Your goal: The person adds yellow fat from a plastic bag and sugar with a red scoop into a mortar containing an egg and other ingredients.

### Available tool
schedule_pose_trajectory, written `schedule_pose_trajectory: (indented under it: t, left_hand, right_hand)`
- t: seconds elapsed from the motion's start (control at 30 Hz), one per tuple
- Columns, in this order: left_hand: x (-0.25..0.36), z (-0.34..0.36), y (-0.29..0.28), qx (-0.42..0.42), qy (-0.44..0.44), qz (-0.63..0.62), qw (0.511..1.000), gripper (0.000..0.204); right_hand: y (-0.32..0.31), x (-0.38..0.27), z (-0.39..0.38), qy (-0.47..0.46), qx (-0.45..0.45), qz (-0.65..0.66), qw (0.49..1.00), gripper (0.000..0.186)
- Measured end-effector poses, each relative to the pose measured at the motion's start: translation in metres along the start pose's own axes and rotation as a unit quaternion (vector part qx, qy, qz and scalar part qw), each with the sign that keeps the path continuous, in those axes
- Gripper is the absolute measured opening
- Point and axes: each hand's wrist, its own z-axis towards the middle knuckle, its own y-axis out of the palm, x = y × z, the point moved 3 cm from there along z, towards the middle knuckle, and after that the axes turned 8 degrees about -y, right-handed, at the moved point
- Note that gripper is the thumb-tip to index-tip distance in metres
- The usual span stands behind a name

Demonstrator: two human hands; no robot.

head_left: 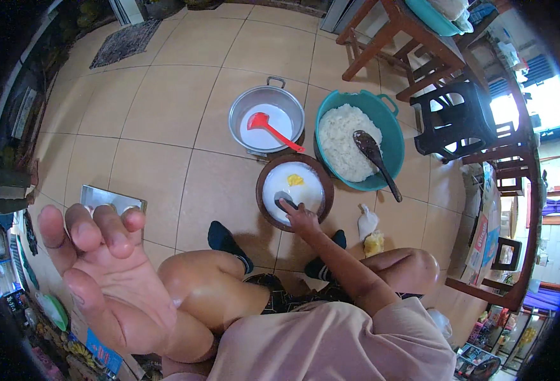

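My right hand [303, 219] reaches down over a thick-rimmed brown mortar [260, 190] on the floor between my feet. Its fingers are closed on a dark grey rounded pestle [285, 198], dipped into the white liquid inside. A yellow lump [295, 180] lies in that liquid, just beyond the pestle. My left hand [118, 279] is raised at the left, close to the camera and empty, palm up with fingers apart and slightly bent.
Beyond the mortar stand a metal pot [235, 134] of white liquid with a red ladle [259, 120] and a teal basin [392, 149] of white rice with a dark brown rice paddle [370, 150]. Two small plastic bags [368, 220] lie right; a metal tray [114, 200] left. Dark stool [454, 117] farther right.
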Motion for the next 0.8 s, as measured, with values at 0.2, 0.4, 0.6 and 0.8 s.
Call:
schedule_pose_trajectory:
  t: [0.2,0.4,0.6,0.8]
  left_hand:
    - [0.000,0.001,-0.003,-0.002,0.005,0.008,1.000,0.055]
    - [0.002,0.000,-0.005,0.017,0.010,0.011,1.000,0.054]
    - [0.007,-0.001,-0.005,0.015,0.011,0.012,1.000,0.053]
    - [0.003,0.000,-0.002,0.004,0.014,0.018,1.000,0.053]
  right_hand:
    - [0.007,0.025,-0.011,-0.041,0.032,-0.103,0.993,0.055]
    - [0.007,0.054,-0.003,0.018,0.023,-0.101,0.994,0.055]
    - [-0.021,0.079,-0.002,0.082,0.093,0.251,0.960,0.050]
    - [-0.046,0.091,0.024,0.011,0.193,0.221,0.956,0.051]
